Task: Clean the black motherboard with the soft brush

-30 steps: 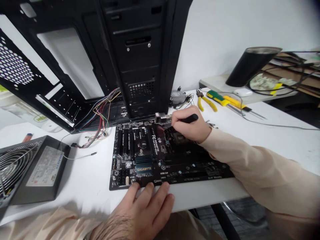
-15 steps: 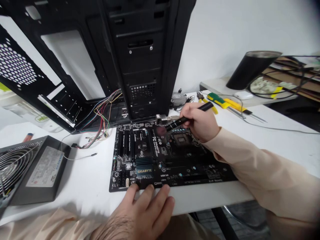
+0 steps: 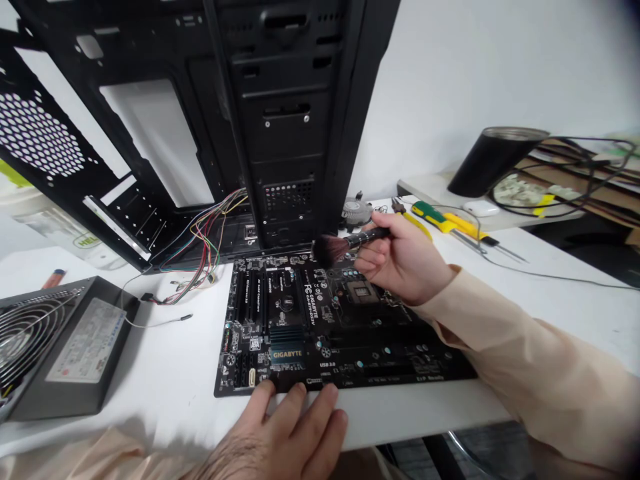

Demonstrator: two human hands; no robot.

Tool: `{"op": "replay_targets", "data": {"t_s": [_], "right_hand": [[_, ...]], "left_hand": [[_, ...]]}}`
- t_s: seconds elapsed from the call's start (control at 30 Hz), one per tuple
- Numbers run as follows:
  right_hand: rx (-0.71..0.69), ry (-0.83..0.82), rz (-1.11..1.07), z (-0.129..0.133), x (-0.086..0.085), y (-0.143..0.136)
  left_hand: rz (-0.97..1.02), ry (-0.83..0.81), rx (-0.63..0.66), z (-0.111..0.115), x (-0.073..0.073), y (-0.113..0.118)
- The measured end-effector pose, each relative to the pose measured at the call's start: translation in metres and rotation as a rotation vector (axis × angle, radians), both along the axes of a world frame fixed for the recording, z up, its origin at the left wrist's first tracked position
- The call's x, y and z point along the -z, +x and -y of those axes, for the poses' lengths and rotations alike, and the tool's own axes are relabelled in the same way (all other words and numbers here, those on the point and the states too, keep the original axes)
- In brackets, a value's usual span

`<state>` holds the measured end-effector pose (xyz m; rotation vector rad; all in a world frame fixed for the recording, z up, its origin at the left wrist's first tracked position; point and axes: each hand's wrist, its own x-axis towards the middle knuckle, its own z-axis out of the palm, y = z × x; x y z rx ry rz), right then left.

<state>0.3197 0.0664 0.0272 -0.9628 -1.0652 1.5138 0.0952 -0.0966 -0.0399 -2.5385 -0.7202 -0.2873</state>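
Black and slim, the brush (image 3: 345,245) sat pinched in my right hand (image 3: 407,263), and from that grip its bristles (image 3: 329,251) lay to the left, seemingly raised over the far edge of the board (image 3: 375,337). From afar I saw its long axis run sideways, dipping slightly toward the tip, while my left hand (image 3: 287,430), farther off, rested with fingers (image 3: 294,405) loosely spread at the board's near edge on the counter (image 3: 170,373).

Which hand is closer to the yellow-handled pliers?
Right: the right hand, holding a brush, is in front of the yellow-handled pliers, partly hiding them; the left hand is farther off, at the near edge of the motherboard.
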Motion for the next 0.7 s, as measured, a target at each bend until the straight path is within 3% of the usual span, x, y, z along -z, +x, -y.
{"op": "replay_targets", "data": {"t_s": [0.23,0.43,0.57,0.7], "right_hand": [[0.060,-0.042,-0.036,0.000,0.001,0.001],[0.211,0.289,0.338,-0.002,0.006,0.005],[0.222,0.554,0.657,0.003,0.003,0.005],[0.242,0.746,0.776,0.012,0.001,0.002]], "left_hand": [[0.038,-0.005,0.015,-0.001,0.002,0.001],[-0.046,-0.041,-0.025,0.003,-0.003,0.000],[-0.034,-0.066,-0.034,0.004,-0.005,0.001],[-0.014,-0.081,-0.032,0.004,-0.004,0.002]]}}
